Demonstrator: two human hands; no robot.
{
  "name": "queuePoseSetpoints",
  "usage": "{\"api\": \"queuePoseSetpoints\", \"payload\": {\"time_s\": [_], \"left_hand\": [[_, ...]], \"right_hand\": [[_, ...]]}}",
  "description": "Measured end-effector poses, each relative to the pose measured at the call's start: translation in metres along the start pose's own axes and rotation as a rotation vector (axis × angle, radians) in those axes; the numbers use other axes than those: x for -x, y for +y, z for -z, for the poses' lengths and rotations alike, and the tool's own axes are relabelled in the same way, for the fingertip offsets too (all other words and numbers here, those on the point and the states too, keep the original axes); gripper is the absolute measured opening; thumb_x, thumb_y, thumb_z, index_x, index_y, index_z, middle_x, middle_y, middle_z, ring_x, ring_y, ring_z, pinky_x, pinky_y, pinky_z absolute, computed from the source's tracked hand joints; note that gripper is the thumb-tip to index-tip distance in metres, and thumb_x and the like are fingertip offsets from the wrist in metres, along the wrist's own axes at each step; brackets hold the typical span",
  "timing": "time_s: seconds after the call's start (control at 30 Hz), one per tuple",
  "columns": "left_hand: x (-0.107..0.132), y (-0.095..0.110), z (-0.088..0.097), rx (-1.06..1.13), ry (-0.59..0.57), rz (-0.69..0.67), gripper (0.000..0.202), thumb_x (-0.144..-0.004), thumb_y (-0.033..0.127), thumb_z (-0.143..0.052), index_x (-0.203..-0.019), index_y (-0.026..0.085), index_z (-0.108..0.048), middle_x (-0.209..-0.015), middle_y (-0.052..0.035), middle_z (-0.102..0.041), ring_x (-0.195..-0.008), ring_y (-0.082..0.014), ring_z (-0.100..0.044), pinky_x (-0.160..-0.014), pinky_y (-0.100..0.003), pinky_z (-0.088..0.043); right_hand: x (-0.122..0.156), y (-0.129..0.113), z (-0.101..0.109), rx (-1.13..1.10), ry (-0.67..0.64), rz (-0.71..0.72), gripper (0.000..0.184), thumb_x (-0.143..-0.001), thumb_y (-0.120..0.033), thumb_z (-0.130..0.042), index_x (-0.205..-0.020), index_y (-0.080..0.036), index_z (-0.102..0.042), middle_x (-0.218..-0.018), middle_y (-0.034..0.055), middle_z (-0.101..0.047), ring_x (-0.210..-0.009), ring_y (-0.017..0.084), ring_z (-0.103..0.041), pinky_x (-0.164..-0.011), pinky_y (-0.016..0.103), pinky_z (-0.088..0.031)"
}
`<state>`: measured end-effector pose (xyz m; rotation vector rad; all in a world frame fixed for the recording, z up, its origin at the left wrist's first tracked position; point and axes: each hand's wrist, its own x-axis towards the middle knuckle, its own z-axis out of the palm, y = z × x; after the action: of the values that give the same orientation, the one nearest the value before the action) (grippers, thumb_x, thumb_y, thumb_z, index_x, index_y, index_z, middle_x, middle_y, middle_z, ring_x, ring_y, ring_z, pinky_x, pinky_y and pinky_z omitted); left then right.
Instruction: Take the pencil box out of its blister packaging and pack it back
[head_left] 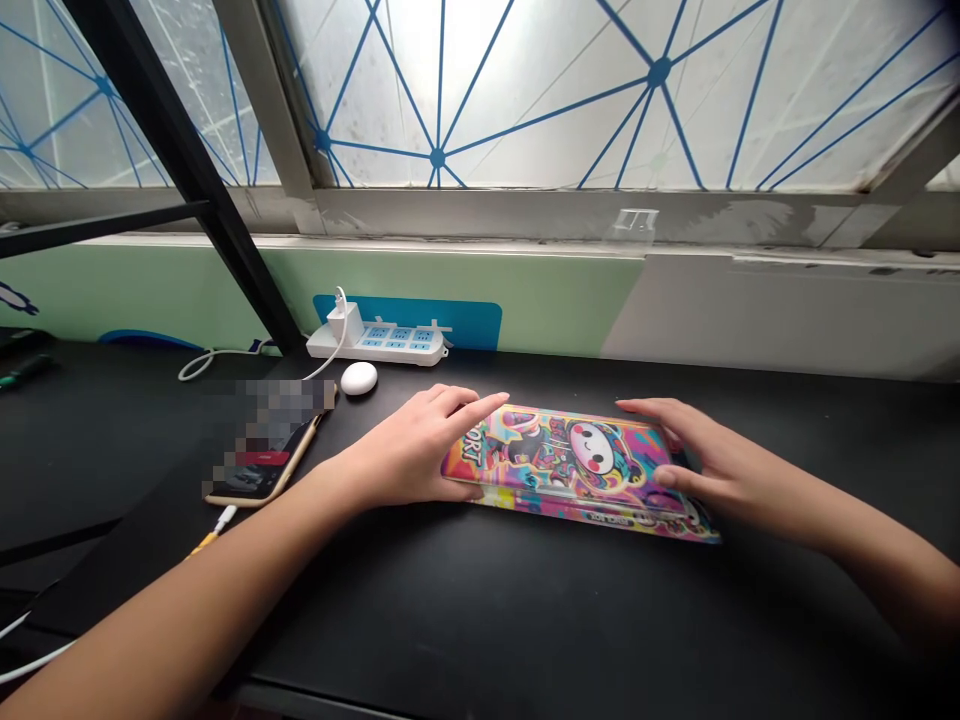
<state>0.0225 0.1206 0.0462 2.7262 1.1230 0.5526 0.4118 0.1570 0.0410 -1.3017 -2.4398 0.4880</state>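
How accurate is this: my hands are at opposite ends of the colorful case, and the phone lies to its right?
The side is wrong: the head view shows the phone to the left of the colorful case. Your left hand and right hand are indeed at its opposite ends.

The head camera looks forward — and down over the desk point(480, 610).

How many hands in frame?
2: left hand at the left end of the colorful box, right hand at its right end. Some fingers are partly hidden.
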Motion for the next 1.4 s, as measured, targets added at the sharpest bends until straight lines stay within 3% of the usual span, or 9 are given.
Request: {"api": "queuePoseSetpoints", "payload": {"time_s": [0.13, 0.27, 0.63, 0.73, 0.9, 1.0, 1.17, 1.3, 1.4], "left_hand": [[-0.001, -0.001, -0.004, -0.094, 0.119, -0.081, 0.090, -0.080, 0.033, -0.081, -0.156, 0.024, -0.034, -0.141, -0.0144, -0.054, -0.131, -0.0316, -0.049, -0.113, -0.048, -0.039], [-0.003, -0.003, -0.009, -0.059, 0.137, -0.093, 0.086, -0.080, 0.043, -0.079, -0.153, 0.022, -0.038, -0.142, -0.0151, -0.053, -0.129, -0.0321, -0.049, -0.115, -0.050, -0.037], [-0.004, -0.005, -0.014, 0.205, 0.267, 0.067, 0.090, -0.087, 0.046, -0.075, -0.159, 0.028, -0.023, -0.166, -0.0147, -0.024, -0.154, -0.0350, -0.023, -0.125, -0.054, -0.026], [-0.005, -0.006, -0.019, 0.281, 0.350, 0.165, 0.086, -0.090, 0.042, -0.073, -0.158, 0.026, -0.023, -0.162, -0.0156, -0.031, -0.152, -0.0339, -0.029, -0.125, -0.054, -0.027], [-0.005, -0.002, -0.017, 0.382, 0.460, 0.265, 0.074, -0.089, 0.040, -0.075, -0.150, 0.027, -0.036, -0.145, -0.0127, -0.050, -0.133, -0.0289, -0.053, -0.113, -0.049, -0.045], [-0.005, 0.004, -0.010, 0.308, 0.508, 0.239, 0.063, -0.086, 0.038, -0.080, -0.140, 0.026, -0.049, -0.137, -0.0098, -0.056, -0.130, -0.0275, -0.055, -0.112, -0.046, -0.045], [-0.005, 0.009, -0.003, 0.158, 0.580, 0.142, 0.062, -0.083, 0.033, -0.083, -0.137, 0.027, -0.052, -0.127, -0.0094, -0.060, -0.121, -0.0270, -0.058, -0.103, -0.044, -0.050], [-0.005, 0.008, -0.007, -0.076, 0.553, 0.045, 0.044, -0.087, 0.027, -0.079, -0.127, 0.027, -0.060, -0.110, -0.0063, -0.068, -0.106, -0.0255, -0.063, -0.105, -0.050, -0.045], [-0.004, 0.009, -0.006, -0.219, 0.507, 0.053, 0.032, -0.091, 0.028, -0.074, -0.121, 0.027, -0.063, -0.106, -0.0045, -0.072, -0.101, -0.0249, -0.066, -0.113, -0.057, -0.034]], "right_hand": [[-0.005, 0.002, 0.003, -0.033, 0.048, -0.131, 0.061, -0.083, -0.063, -0.068, -0.134, -0.029, -0.060, -0.130, 0.0102, -0.069, -0.112, 0.036, -0.068, -0.088, 0.047, -0.060], [-0.007, -0.006, 0.005, -0.063, 0.071, -0.170, 0.059, -0.077, -0.066, -0.073, -0.122, -0.028, -0.065, -0.118, 0.0085, -0.072, -0.101, 0.033, -0.069, -0.082, 0.043, -0.060], [-0.004, -0.010, 0.009, -0.044, 0.185, -0.062, 0.062, -0.073, -0.065, -0.078, -0.120, -0.027, -0.063, -0.115, 0.0088, -0.068, -0.097, 0.030, -0.066, -0.080, 0.043, -0.058], [-0.002, -0.014, 0.008, -0.012, 0.239, 0.001, 0.061, -0.076, -0.063, -0.078, -0.123, -0.028, -0.062, -0.115, 0.0088, -0.067, -0.095, 0.030, -0.066, -0.078, 0.044, -0.059], [-0.001, -0.023, 0.004, 0.040, 0.336, 0.128, 0.059, -0.081, -0.057, -0.077, -0.129, -0.028, -0.058, -0.114, 0.0085, -0.063, -0.090, 0.027, -0.064, -0.076, 0.043, -0.059], [0.000, -0.025, 0.004, 0.082, 0.370, 0.175, 0.061, -0.081, -0.055, -0.078, -0.131, -0.027, -0.057, -0.112, 0.0082, -0.061, -0.089, 0.026, -0.063, -0.076, 0.041, -0.058], [0.004, -0.034, 0.005, 0.115, 0.459, 0.228, 0.057, -0.083, -0.048, -0.079, -0.131, -0.028, -0.055, -0.113, 0.0079, -0.062, -0.089, 0.025, -0.064, -0.079, 0.040, -0.057], [0.008, -0.044, 0.002, 0.228, 0.446, 0.352, 0.035, -0.089, -0.036, -0.075, -0.120, -0.029, -0.062, -0.103, 0.0060, -0.068, -0.088, 0.025, -0.068, -0.079, 0.038, -0.057], [0.009, -0.048, -0.001, 0.320, 0.428, 0.412, 0.031, -0.090, -0.031, -0.073, -0.119, -0.028, -0.062, -0.100, 0.0053, -0.073, -0.083, 0.024, -0.071, -0.076, 0.037, -0.056]]}}
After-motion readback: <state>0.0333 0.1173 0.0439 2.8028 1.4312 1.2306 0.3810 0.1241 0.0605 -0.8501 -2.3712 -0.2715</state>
